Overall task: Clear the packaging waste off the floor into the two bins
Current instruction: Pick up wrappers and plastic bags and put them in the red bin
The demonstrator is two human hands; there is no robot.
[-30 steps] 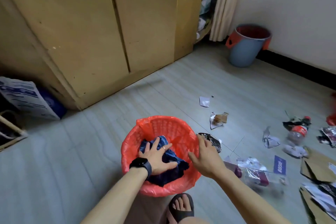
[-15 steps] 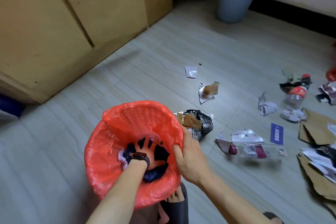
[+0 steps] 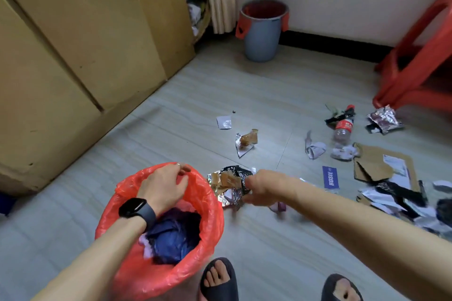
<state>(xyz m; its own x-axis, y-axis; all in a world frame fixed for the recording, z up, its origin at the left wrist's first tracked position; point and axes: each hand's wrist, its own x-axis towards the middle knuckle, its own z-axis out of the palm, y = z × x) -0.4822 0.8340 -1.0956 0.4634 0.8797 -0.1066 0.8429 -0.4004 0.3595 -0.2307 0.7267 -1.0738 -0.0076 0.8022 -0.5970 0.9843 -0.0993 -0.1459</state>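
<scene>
While gripping the far rim of the red-lined bin (image 3: 210, 215), lower left of frame, with curled left hand (image 3: 162, 184): right hand (image 3: 260, 187) against the foil wrapper (image 3: 226, 182) at centre, grip blurred, cannot tell. Grey bin (image 3: 261, 39) upper centre.

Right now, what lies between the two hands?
Head view: the red liner, its rim gripped by the left hand, then a crumpled foil wrapper beside the right hand.
</scene>
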